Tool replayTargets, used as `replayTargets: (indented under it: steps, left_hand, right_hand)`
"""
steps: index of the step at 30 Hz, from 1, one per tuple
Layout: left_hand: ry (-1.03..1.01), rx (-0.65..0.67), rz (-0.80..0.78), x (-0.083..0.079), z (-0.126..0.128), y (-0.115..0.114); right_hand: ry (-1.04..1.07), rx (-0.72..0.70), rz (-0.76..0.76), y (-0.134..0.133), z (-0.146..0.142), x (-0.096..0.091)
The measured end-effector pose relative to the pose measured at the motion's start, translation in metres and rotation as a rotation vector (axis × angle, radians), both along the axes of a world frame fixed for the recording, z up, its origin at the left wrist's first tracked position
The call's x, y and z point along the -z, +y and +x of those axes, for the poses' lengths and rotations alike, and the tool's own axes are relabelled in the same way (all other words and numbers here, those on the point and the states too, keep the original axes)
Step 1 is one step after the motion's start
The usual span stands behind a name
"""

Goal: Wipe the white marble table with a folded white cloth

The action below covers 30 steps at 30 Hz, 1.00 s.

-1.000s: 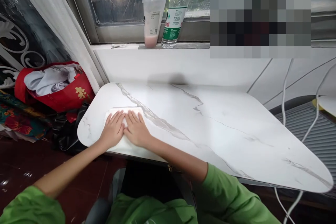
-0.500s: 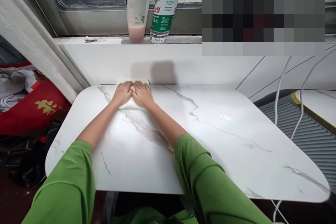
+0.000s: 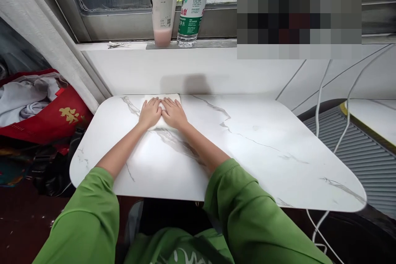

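A white folded cloth (image 3: 162, 123) lies flat on the white marble-patterned table (image 3: 247, 169), against the table's back edge by the wall. My left hand (image 3: 150, 112) rests palm down on the cloth's left part, its fingers stretched out and pointing away from me. Beside it, my right hand (image 3: 175, 113) lies flat on the right part, fingers extended too. The thumbs and inner edges of both hands nearly meet. Much of the cloth is hidden under them.
On the sill behind stand a plastic cup (image 3: 163, 18) with pink drink and a green-labelled water bottle (image 3: 192, 16). A red bag (image 3: 69, 113) with clothes is at left, beside a pale curtain (image 3: 55, 45). White cables (image 3: 348, 111) hang at right.
The view has shifted, so the table sits a little higher in it. My hands stay on the cloth, with fingers lying flatter; its far edge no longer rises against the wall.
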<state>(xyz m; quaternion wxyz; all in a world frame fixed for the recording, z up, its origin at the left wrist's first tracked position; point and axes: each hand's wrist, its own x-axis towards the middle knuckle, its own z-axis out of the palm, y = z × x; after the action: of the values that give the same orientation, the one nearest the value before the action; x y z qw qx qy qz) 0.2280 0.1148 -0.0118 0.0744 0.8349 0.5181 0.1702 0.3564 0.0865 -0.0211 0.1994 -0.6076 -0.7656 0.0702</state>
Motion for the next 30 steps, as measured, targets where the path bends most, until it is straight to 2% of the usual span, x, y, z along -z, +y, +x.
replayTargets:
  steps: [4, 10, 12, 14, 17, 21, 26, 30]
  left_hand:
    - [0.027, 0.051, -0.01, 0.004, 0.008, -0.064]
    - [0.07, 0.221, -0.019, 0.008, 0.032, -0.179]
    - [0.066, 0.309, 0.013, 0.009, 0.042, -0.201]
    - [0.051, 0.379, 0.033, 0.01, 0.054, -0.208]
    - [0.035, 0.397, 0.014, 0.012, 0.077, -0.19]
    - [0.059, 0.339, -0.042, 0.009, 0.112, -0.14]
    - [0.12, 0.223, -0.056, 0.003, 0.148, -0.073]
    - [0.122, 0.209, -0.049, 0.002, 0.169, -0.025]
  right_hand:
    - [-0.066, -0.037, -0.018, -0.064, 0.019, -0.001]
    - [-0.12, -0.118, -0.062, -0.185, 0.062, -0.007]
    - [-0.128, -0.135, -0.078, -0.213, 0.075, -0.007]
    - [-0.131, -0.12, -0.093, -0.224, 0.087, -0.005]
    - [-0.136, -0.042, -0.138, -0.208, 0.106, -0.004]
    - [-0.133, -0.008, -0.208, -0.148, 0.132, -0.006]
    - [-0.129, 0.052, -0.042, -0.07, 0.155, 0.002]
    - [-0.084, 0.077, 0.002, -0.02, 0.172, 0.01]
